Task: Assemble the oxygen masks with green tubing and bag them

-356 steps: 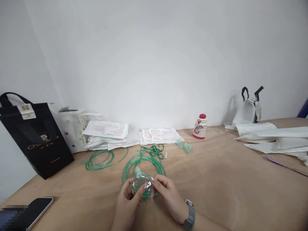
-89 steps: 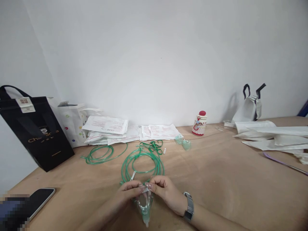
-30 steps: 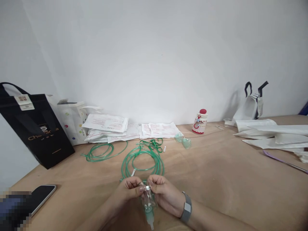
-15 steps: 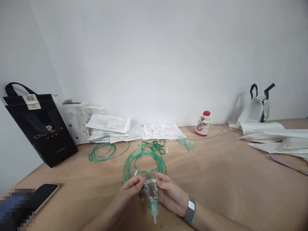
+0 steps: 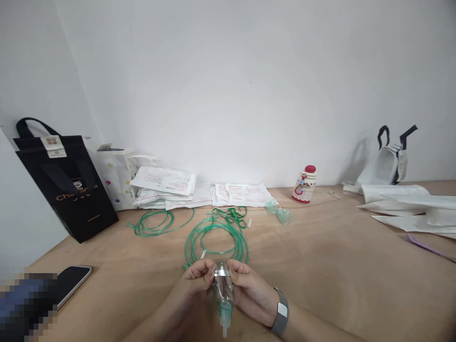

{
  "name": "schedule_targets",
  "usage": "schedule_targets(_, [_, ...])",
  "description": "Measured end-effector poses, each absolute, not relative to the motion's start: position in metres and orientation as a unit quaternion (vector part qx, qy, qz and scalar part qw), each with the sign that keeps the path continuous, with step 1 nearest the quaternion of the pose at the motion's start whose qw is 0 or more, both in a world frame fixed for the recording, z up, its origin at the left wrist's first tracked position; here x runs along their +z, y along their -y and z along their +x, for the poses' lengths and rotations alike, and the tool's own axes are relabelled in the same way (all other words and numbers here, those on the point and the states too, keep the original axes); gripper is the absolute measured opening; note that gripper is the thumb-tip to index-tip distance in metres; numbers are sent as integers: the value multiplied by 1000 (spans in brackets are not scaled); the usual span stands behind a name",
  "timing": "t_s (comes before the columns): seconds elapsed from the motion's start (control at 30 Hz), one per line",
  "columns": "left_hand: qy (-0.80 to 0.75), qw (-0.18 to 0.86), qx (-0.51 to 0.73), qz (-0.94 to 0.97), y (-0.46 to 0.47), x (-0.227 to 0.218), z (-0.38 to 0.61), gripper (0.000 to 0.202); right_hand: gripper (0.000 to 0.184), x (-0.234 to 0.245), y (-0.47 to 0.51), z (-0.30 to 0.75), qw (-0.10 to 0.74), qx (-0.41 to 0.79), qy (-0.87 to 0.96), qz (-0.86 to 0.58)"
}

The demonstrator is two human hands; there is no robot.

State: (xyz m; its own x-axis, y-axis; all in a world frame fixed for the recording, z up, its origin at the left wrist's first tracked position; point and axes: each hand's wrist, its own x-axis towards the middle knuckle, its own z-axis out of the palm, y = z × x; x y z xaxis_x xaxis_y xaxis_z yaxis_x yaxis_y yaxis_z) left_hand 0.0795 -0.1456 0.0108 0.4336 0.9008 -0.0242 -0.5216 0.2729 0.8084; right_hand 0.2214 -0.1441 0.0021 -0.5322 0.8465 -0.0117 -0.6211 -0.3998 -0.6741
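Observation:
A clear green-tinted plastic face mask [image 5: 223,297] with a metal nose strip is held between both of my hands low in the view, its port pointing toward me. My left hand [image 5: 198,278] pinches the strip's left end. My right hand [image 5: 249,294], with a watch on its wrist, pinches the right end and cups the mask's side. Coiled green tubing [image 5: 213,237] lies on the wooden table [image 5: 338,251] just beyond the mask.
A second green tube coil [image 5: 153,223] lies at left. White packets [image 5: 199,192] are stacked by the wall, with a small green connector [image 5: 281,213] and a red-capped bottle [image 5: 305,184]. A black bag [image 5: 67,185], a phone [image 5: 73,280] and white wrappers [image 5: 406,204] sit at the sides.
The view has shifted slightly to the left, so things appear further right. Both hands keep pinching the mask's nose strip; the mask sits a little lower than half a second ago.

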Motion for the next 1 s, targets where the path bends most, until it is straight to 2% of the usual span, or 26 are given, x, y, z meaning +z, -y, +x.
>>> schedule_targets(0.23, [-245,710,474,460,144,13,78,24,19,3,145,223,448,815,319,-183])
schedule_targets(0.47, [-228,764,431,423,135,-1,76,30,18,11,142,230,456,800,344,-182])
schedule_targets(0.6, [-230,745,419,466,132,-3,74,27,20,10,141,230,465,786,353,-205])
schedule_targets(0.7, [-219,744,376,507,131,-1,72,33,21,6,138,230,465,760,387,-237])
schedule_targets(0.77, [-220,744,344,529,131,0,72,34,24,5,135,233,454,702,469,-287])
schedule_targets(0.87, [-248,730,318,552,133,0,72,28,30,6,130,241,433,523,639,-363])
schedule_targets(1.0, [-278,722,310,552,137,-1,74,25,20,4,115,256,459,316,735,-386])
